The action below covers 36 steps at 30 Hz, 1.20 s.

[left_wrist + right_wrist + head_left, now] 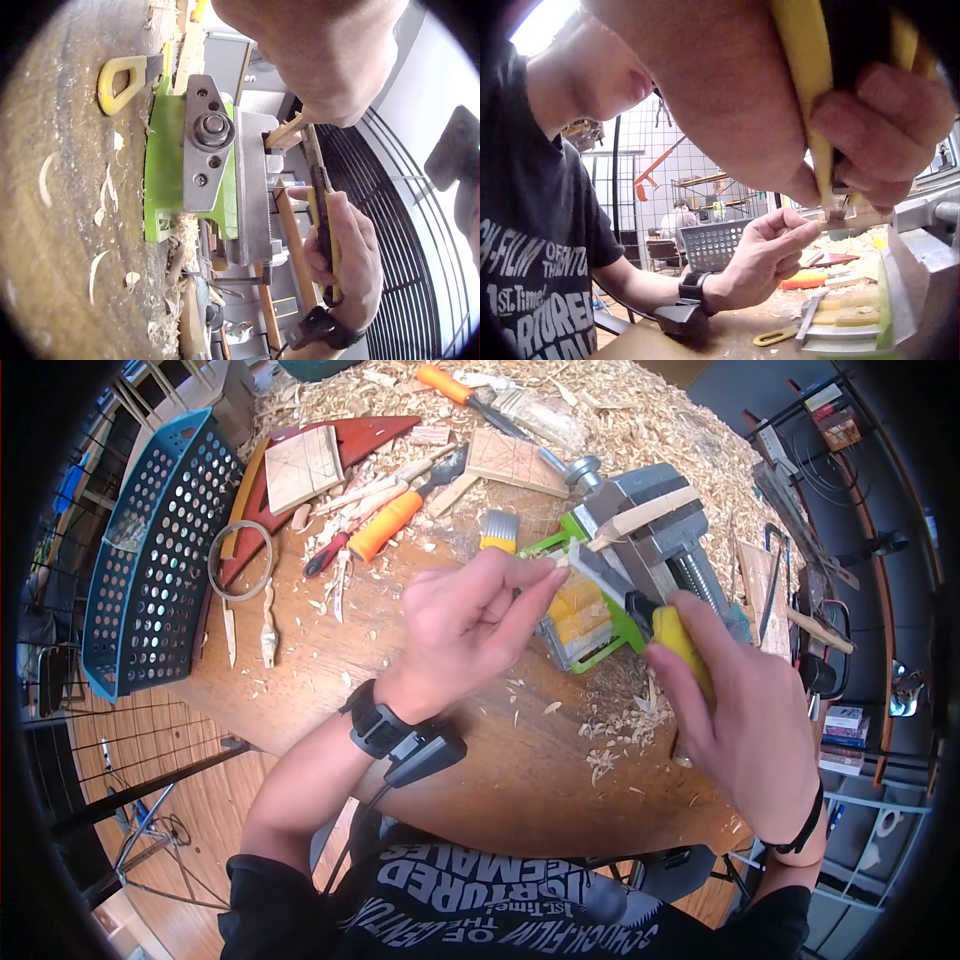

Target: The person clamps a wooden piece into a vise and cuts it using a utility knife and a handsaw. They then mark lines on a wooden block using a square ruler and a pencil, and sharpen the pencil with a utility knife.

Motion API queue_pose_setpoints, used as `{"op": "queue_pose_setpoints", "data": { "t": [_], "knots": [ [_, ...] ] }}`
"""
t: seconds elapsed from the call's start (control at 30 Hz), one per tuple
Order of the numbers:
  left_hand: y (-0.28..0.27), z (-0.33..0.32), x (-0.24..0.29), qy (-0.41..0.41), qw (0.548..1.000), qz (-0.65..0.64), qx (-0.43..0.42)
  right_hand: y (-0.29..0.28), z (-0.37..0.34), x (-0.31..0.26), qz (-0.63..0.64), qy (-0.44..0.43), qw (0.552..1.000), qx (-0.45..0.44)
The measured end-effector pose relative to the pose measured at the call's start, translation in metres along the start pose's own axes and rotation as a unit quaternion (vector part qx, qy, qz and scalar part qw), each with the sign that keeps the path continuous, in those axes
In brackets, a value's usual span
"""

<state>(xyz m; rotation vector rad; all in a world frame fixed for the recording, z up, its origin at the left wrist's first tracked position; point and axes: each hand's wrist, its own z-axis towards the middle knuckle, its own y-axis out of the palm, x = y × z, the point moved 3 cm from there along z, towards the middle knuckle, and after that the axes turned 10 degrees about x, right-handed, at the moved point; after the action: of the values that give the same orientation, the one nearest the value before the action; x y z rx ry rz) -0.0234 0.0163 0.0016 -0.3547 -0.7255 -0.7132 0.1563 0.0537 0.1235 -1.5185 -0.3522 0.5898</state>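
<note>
My right hand (750,730) grips the yellow-and-black handle (680,645) of a knife. Its pale blade (605,575) points up and left, close to the near end of a wooden stick (650,512). The stick is clamped in a grey vise (660,485) on a green base (625,625). Thumb and forefinger of my left hand (465,605) pinch at the blade's tip. In the left wrist view that hand (322,60) hides the tip and part of the stick; the knife handle (325,240) stands below. The right wrist view shows the left fingertips close together.
Wood shavings cover the far tabletop. Orange-handled tools (388,525), wooden blocks (303,468) and a brush (499,528) lie beyond my left hand. A tape roll (240,560) and blue perforated basket (150,560) are at left. A yellow handle (112,90) lies beside the vise base.
</note>
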Motion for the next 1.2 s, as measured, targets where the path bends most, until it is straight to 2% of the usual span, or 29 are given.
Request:
{"op": "queue_pose_setpoints", "data": {
  "t": [0.2, 0.27, 0.3, 0.4, 0.43, 0.5, 0.53, 0.57, 0.63, 0.67, 0.7, 0.73, 0.77, 0.83, 0.93, 1.0, 1.03, 1.1, 1.2],
  "knots": [
    [0.000, 0.000, 0.000, -0.002, 1.000, -0.002, 0.001, 0.005, -0.011, 0.006, 0.063, -0.018, 0.998, -0.005],
    [0.000, 0.000, 0.000, -0.005, 1.000, -0.001, 0.003, 0.008, -0.011, 0.011, 0.094, -0.061, 0.992, 0.057],
    [0.000, 0.000, 0.000, 0.000, 1.000, -0.002, 0.003, 0.006, -0.010, 0.011, 0.093, -0.063, 0.992, 0.056],
    [-0.001, 0.000, 0.000, 0.002, 1.000, 0.001, 0.003, 0.003, -0.003, 0.019, 0.246, 0.053, 0.965, 0.071],
    [-0.001, 0.000, 0.000, -0.001, 1.000, 0.006, 0.002, 0.004, 0.002, 0.020, 0.245, 0.053, 0.965, 0.072],
    [0.000, 0.000, 0.000, -0.001, 1.000, 0.005, 0.004, 0.008, 0.011, 0.023, 0.357, 0.092, 0.923, 0.111],
    [0.000, 0.000, 0.000, -0.002, 1.000, 0.005, 0.006, 0.015, 0.017, 0.019, 0.369, 0.023, 0.916, 0.153],
    [0.000, 0.000, 0.000, 0.000, 1.000, 0.005, 0.006, 0.013, 0.020, 0.016, 0.369, 0.022, 0.916, 0.154],
    [0.000, -0.002, -0.002, -0.010, 1.000, -0.002, 0.008, 0.010, 0.026, 0.008, 0.305, 0.011, 0.945, 0.119],
    [0.000, -0.001, -0.002, -0.010, 1.000, -0.002, 0.009, 0.008, 0.030, 0.004, 0.291, 0.048, 0.951, 0.097],
    [-0.001, -0.001, -0.001, -0.003, 1.000, 0.000, 0.004, 0.011, 0.037, 0.008, 0.291, 0.047, 0.951, 0.097],
    [-0.001, -0.002, -0.001, 0.003, 1.000, 0.001, -0.001, 0.012, 0.043, 0.008, 0.229, -0.101, 0.955, 0.158],
    [-0.002, -0.001, -0.001, 0.002, 1.000, 0.002, 0.000, 0.012, 0.046, 0.005, 0.160, -0.246, 0.932, 0.214],
    [-0.002, 0.000, 0.001, 0.007, 1.000, 0.006, -0.002, 0.008, 0.051, 0.001, 0.152, -0.253, 0.937, 0.187],
    [-0.002, 0.000, 0.001, 0.009, 1.000, 0.007, -0.002, 0.004, 0.059, -0.003, 0.077, -0.273, 0.945, 0.161],
    [-0.001, 0.001, 0.002, 0.012, 1.000, 0.003, 0.002, 0.004, 0.066, -0.006, 0.040, -0.288, 0.952, 0.100],
    [-0.001, 0.001, 0.002, 0.015, 1.000, -0.001, 0.005, 0.003, 0.071, -0.006, 0.040, -0.288, 0.952, 0.100],
    [-0.001, 0.001, 0.003, 0.006, 1.000, 0.001, 0.003, 0.003, 0.075, -0.010, -0.005, -0.359, 0.928, 0.098],
    [-0.001, 0.001, 0.002, 0.005, 1.000, 0.001, 0.001, 0.003, 0.080, -0.013, -0.045, -0.350, 0.933, 0.075]
  ]
}}
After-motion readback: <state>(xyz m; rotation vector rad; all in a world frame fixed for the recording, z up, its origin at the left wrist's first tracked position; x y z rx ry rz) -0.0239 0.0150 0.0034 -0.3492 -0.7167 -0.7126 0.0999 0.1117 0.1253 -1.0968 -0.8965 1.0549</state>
